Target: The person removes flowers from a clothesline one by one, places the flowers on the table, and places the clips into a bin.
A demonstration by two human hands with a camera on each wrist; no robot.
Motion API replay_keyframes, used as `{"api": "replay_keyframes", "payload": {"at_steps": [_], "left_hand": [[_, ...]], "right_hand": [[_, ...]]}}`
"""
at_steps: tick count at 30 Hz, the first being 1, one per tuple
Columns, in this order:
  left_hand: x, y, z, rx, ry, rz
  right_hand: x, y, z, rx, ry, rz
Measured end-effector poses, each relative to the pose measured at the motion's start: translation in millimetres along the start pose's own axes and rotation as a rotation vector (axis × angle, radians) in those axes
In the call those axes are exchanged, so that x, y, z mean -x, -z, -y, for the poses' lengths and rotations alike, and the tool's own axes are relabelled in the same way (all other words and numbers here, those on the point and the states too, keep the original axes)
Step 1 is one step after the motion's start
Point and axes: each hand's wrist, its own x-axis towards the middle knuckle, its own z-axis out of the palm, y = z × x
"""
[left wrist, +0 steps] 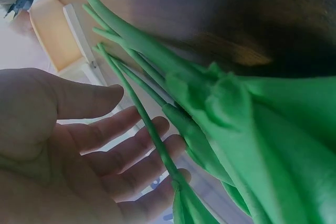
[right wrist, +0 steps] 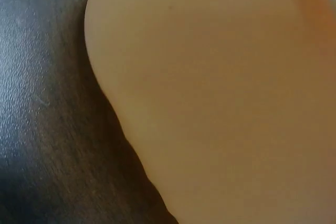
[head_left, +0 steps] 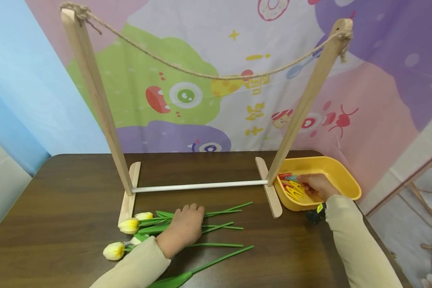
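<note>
Yellow artificial tulips (head_left: pixel 129 226) with green stems lie across the table, blooms to the left. My left hand (head_left: pixel 187 226) rests over their stems in the head view. In the left wrist view its fingers are loosely bent and the thumb stands apart, with a green stem (left wrist: pixel 139 106) crossing in front of the fingers. My right hand (head_left: pixel 318 186) reaches into a yellow tray (head_left: pixel 331 162) at the right. Its fingertips are at small plastic clothespins (head_left: pixel 293 193), yellow, red and teal; whether it pinches one is unclear. The right wrist view is filled mostly by the tray's wall (right wrist: pixel 210 103).
A wooden stand stands behind the tulips, with a left post (head_left: pixel 97 92), a right post (head_left: pixel 309 96) and a white crossbar (head_left: pixel 201 186). A twine rope (head_left: pixel 187 72) sags between the post tops. A printed cloth (head_left: pixel 237 112) hangs behind the dark table (head_left: pixel 57 208).
</note>
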Motion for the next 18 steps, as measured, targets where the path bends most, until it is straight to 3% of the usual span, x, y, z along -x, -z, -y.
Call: {"api": "replay_keyframes", "payload": {"at_steps": [9, 18], "left_hand": [[0.5, 2.2, -0.3, 0.013, 0.009, 0.018], [2.7, 2.6, 0.8, 0.040, -0.008, -0.007]], "right_hand": [[-1.9, -1.0, -1.7, 0.023, 0.008, -0.012], [1.0, -0.9, -0.9, 0.060, 0.046, -0.016]]}}
